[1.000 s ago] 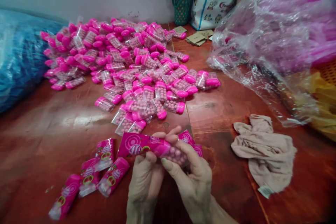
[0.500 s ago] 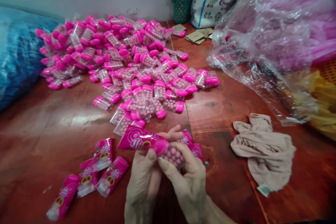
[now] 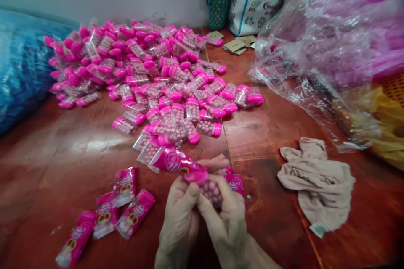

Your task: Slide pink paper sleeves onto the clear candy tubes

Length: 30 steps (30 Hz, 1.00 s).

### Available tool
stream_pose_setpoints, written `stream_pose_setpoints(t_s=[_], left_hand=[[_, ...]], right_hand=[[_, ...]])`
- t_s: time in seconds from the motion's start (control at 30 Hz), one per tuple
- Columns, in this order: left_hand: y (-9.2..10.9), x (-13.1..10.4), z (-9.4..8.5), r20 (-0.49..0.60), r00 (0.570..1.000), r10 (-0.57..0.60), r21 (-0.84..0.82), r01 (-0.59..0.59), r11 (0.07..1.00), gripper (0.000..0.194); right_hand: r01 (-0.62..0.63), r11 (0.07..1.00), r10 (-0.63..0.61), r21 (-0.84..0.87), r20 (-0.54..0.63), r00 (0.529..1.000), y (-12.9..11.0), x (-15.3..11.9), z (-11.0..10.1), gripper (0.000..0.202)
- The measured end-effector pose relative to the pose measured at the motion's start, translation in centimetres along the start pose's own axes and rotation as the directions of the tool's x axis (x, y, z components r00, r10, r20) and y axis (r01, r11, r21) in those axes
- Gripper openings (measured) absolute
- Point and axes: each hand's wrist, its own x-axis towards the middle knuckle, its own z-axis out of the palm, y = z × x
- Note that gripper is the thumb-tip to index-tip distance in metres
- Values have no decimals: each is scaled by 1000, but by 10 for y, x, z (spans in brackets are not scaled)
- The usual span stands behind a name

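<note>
Low in the middle, my right hand [image 3: 229, 218] is closed around a small clear candy container [image 3: 211, 192] filled with pink balls. Its pink cap end points left, inside a glossy pink printed sleeve [image 3: 172, 159]. My left hand [image 3: 179, 214] pinches the sleeve where it meets the container, thumb against the cap end. The sleeve's flat free end sticks out up and left, over the nearest loose containers. Several containers in printed sleeves [image 3: 135, 214] lie at lower left. More pink printed pieces [image 3: 236, 183] show partly behind my right hand.
A big heap of pink-capped candy containers [image 3: 135, 63] spreads across the red-brown floor [image 3: 265, 134]. A blue bag [image 3: 25, 67] stands left, a beige cloth [image 3: 325, 185] lies right. Clear and pink plastic bags [image 3: 331, 46], cardboard pieces [image 3: 236, 45] and a white printed bag [image 3: 255, 4] sit behind.
Both hands have drawn closer together, the left moving right along the sleeve to the container's cap end. The sleeve's free end has shifted right and tilts more steeply.
</note>
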Motion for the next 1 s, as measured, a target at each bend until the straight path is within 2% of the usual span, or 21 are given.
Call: stream_pose_setpoints(t_s=[0.13, 0.33, 0.4, 0.47, 0.53, 0.6, 0.67, 0.73, 0.8, 0.87, 0.93, 1.0], left_hand=[[0, 1, 0, -82, 997, -4, -19, 2, 1000, 26], [-2, -2, 6, -7, 1000, 13, 125, -12, 992, 24], [-2, -3, 7, -16, 1000, -12, 133, 14, 991, 20], [-1, -2, 7, -36, 999, -38, 109, 42, 993, 20], [2, -2, 5, -76, 996, -40, 82, 46, 996, 17], [5, -1, 2, -110, 994, -28, 89, 38, 995, 13], [5, -2, 0, -72, 995, -70, 133, 79, 988, 11], [3, -3, 1, 36, 986, -165, 193, 155, 969, 15], [1, -5, 3, 122, 964, -235, 241, 201, 949, 17], [-1, -6, 5, 147, 959, -243, 272, 197, 942, 16], [-2, -6, 6, 149, 962, -228, 292, 177, 940, 17], [-3, -4, 5, 153, 965, -211, 299, 158, 941, 16]], right_hand=[[-59, 984, 49, 171, 60, 997, -5, 4, 3, 14], [-45, 979, 39, 200, 37, 999, 1, 1, 2, 16], [-41, 995, 37, 93, 47, 998, 1, 4, -4, 17], [-7, 993, 18, -119, 91, 996, -3, 7, -14, 20], [41, 952, 0, -303, 134, 991, -11, 10, -28, 20], [93, 924, -60, -370, 101, 993, -19, 14, -43, 20], [155, 927, -160, -340, 13, 987, -25, 18, -54, 26], [203, 948, -204, -244, 22, 979, -26, 23, -60, 30], [148, 985, -137, -93, 115, 984, -24, 28, -62, 25], [45, 999, -50, 30, 171, 984, -20, 29, -60, 26], [19, 998, -27, 62, 127, 992, -16, 28, -55, 27], [86, 996, -86, 21, 28, 996, -11, 24, -49, 23]])
